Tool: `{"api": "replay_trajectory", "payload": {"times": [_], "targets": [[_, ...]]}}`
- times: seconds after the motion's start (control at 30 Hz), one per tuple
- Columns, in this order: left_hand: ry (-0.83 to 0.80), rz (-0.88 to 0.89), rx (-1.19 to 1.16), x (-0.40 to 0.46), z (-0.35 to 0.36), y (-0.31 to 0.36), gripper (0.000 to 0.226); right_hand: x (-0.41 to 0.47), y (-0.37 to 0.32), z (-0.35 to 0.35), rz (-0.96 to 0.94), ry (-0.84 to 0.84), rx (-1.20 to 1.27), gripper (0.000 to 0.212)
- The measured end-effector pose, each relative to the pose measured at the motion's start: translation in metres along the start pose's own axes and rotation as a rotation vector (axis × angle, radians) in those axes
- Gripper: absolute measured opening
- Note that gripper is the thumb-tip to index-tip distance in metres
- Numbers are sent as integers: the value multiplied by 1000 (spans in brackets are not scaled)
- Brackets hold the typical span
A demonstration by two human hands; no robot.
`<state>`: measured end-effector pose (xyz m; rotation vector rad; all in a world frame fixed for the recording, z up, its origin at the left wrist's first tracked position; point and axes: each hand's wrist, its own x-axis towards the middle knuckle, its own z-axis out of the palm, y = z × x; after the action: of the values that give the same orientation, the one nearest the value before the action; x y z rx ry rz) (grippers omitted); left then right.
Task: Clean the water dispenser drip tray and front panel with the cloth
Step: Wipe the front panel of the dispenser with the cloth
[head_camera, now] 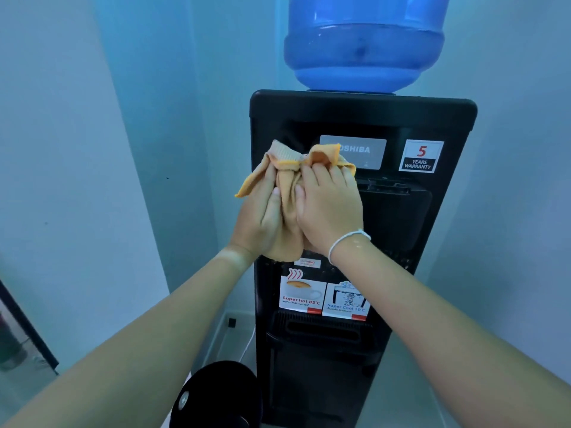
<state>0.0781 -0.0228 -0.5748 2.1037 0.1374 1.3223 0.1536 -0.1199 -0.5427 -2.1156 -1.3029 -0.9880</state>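
Cloth: as both hands bunch it, the orange cloth (289, 193) hangs just before the dispenser (364, 211) front panel, soft, light, floppy.
Grip: left hand (262, 220) and right hand (330, 208) closed around it.
Hold: gather a thick wad.

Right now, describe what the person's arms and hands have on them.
Both forearms are bare, with no sleeves reaching into view. The left hand wears no glove, ring or band that shows. The right hand is also ungloved; its wrist carries a thin white bracelet, a narrow cord-like loop. A few wet-looking drops sit on the forearm just below it. No watch shows.
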Motion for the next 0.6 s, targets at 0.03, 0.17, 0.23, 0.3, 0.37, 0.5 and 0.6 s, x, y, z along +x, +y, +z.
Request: {"api": "replay_trajectory", "payload": {"times": [0.03,0.17,0.23,0.3,0.37,0.5,0.6], "targets": [[20,-25,-11,-2,2,-1,53,1,0,-1,-4,-17,2,65],[61,-125,-19,-28,13,-5,55,-16,21,11,-78,98,-139,49],[66,-170,11,-45,21,-8,56,-29,35,16,-99,176,-162,48],[85,-205,65,-58,31,-9,57,-42,49,18,-101,241,-158,50],[105,-204,153,-62,42,-6,57,-54,65,18,-81,301,-174,50],[95,-102,452,-59,62,5,57,-74,99,16,24,289,-179,53],[106,-35,549,-60,71,6,53,-91,107,20,86,231,-141,59]]}}
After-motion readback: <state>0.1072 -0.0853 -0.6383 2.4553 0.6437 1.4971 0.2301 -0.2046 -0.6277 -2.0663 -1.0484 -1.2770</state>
